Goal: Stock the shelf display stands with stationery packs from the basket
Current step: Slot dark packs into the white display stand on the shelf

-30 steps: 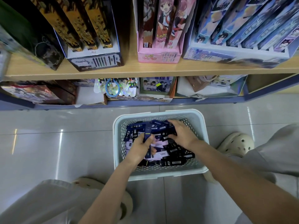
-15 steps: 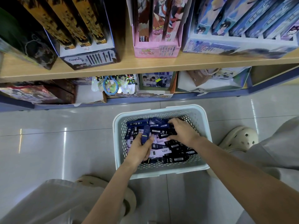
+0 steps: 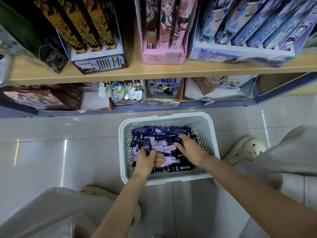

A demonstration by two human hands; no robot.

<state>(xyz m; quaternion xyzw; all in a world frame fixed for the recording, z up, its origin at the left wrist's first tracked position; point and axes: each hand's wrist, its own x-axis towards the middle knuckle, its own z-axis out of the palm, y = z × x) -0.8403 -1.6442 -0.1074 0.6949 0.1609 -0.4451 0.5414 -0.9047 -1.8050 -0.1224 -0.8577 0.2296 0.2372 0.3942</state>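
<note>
A pale perforated basket (image 3: 212,134) sits on the tiled floor below the shelf, filled with several dark navy and light purple stationery packs (image 3: 159,133). My left hand (image 3: 145,160) is inside it and grips a bundle of navy packs (image 3: 147,145) that stick up from the fist. My right hand (image 3: 190,150) reaches into the pile, its fingers curled on a navy pack (image 3: 177,139). On the wooden shelf (image 3: 154,73) above stand a black-and-gold display stand (image 3: 99,62), a pink one (image 3: 163,57) and a blue one (image 3: 240,54).
Under the shelf, a lower level holds boxes, cards and a paper bag (image 3: 211,85). My knees and cream clogs (image 3: 247,150) flank the basket on the glossy tiles. A dark green box (image 3: 25,40) stands at the far left of the shelf.
My left hand has tightened round its bundle of navy packs and drawn slightly back. My right hand has shifted a little within the pile. The camera has tilted.
</note>
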